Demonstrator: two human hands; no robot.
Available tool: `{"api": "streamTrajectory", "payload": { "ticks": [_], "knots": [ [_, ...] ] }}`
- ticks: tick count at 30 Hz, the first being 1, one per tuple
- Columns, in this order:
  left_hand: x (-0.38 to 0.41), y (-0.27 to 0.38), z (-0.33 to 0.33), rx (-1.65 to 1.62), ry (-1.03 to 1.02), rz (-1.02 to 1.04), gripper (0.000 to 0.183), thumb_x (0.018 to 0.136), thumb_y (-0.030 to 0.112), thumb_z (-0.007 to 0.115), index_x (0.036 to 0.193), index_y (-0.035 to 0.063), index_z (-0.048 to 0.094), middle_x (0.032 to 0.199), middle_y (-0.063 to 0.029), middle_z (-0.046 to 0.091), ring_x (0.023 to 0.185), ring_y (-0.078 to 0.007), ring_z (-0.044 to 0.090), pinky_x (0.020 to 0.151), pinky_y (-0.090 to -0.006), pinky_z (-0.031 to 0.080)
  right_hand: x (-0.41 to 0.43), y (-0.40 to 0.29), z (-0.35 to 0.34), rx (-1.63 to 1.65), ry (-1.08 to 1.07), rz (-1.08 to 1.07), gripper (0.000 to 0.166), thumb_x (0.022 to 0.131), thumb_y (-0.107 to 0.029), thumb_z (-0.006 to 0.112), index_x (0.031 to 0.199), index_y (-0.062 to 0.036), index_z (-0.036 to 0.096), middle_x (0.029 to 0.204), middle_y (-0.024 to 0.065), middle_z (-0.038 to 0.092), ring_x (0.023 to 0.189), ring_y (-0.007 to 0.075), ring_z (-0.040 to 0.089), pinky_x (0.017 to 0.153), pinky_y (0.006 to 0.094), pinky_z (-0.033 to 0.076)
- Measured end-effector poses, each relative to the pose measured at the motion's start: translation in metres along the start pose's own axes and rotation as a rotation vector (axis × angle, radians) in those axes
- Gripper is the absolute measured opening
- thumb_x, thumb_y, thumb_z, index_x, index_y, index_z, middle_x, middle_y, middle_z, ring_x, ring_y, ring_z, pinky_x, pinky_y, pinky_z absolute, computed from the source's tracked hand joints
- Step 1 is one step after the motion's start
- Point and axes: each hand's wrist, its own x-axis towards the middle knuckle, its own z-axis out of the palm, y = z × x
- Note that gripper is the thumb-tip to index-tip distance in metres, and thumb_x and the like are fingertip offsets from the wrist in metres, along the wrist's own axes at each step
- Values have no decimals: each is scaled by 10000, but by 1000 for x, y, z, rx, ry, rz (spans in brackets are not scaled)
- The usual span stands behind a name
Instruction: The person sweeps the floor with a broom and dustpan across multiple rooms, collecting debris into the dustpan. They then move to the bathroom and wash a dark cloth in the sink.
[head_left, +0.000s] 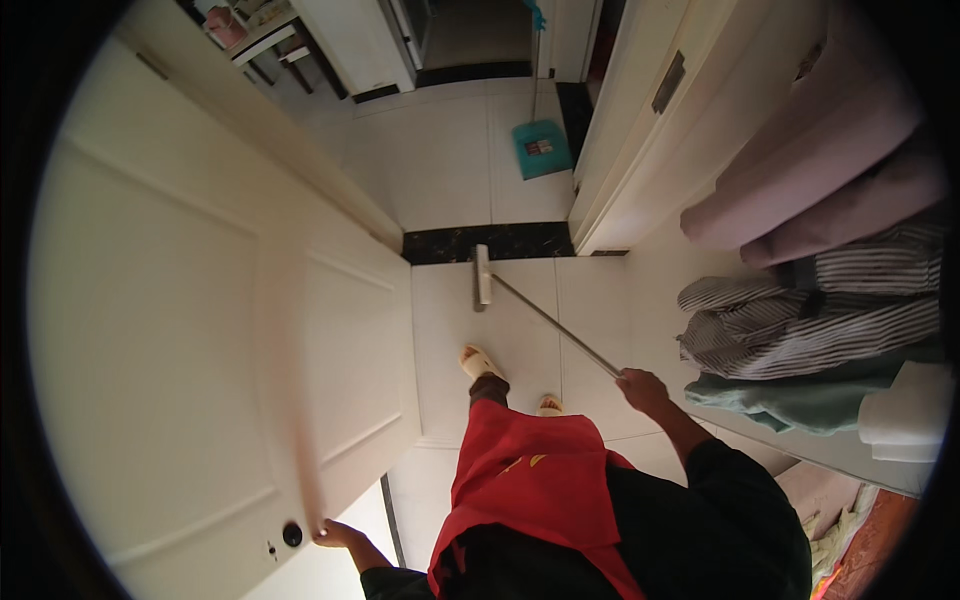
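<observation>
My right hand (643, 390) is closed round the end of a metal broom handle (556, 325). The broom's white head (482, 276) rests on the tiled floor, at the near edge of the dark threshold strip, its dark bristles facing left. At the lower left, my left hand (337, 533) touches the edge of a white panel door (225, 360), close to the round black door knob (292, 534). Whether its fingers grip the edge cannot be told. A red apron (517, 480) covers my front, and light slippers (480, 361) are on my feet.
Beyond the dark marble threshold (442, 244) a teal dustpan (541, 148) with a long handle stands on the floor. Clothes (810, 300) hang along the right side. A white door frame (637, 150) borders the doorway. A table (264, 34) stands at the upper left.
</observation>
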Motion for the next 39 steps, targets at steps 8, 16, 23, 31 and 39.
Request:
{"api": "streamTrajectory", "payload": {
  "ticks": [8,16,23,31,39],
  "knots": [
    [-106,34,224,327,-646,-473,759,636,138,633,1249,36,196,1162,-229,328,987,-346,452,783,-410,445,159,-113,-11,54,53,11,296,804,-315,425,829,-51,556,829,159,579,824,338,545,714,433,430],
    [-90,224,338,-20,-954,226,644,710,18,549,1248,4,196,1179,-229,302,932,-304,476,772,-368,438,213,-93,-77,-17,-41,110,299,790,-332,458,836,-63,580,735,126,579,663,260,572,588,378,463],
    [-119,289,415,6,-1308,281,435,738,58,544,1135,-44,399,1122,-184,375,847,-232,513,712,-303,455,276,-238,-144,891,-123,377,247,820,-281,485,771,-42,528,524,52,455,374,116,405,319,254,328],
    [-161,414,535,-68,-1502,297,399,739,109,531,1112,-10,455,1082,-179,476,816,-216,571,717,-302,457,482,-360,-187,1097,-188,220,289,852,-314,432,817,-34,494,642,53,494,468,125,473,404,266,414],
    [-210,595,692,-101,-1670,185,329,781,125,508,1080,-4,468,983,-122,555,831,-197,563,712,-287,452,676,-406,-331,1581,-805,509,257,814,-256,511,751,-8,484,637,68,525,508,129,513,438,237,463]
  ]
}}
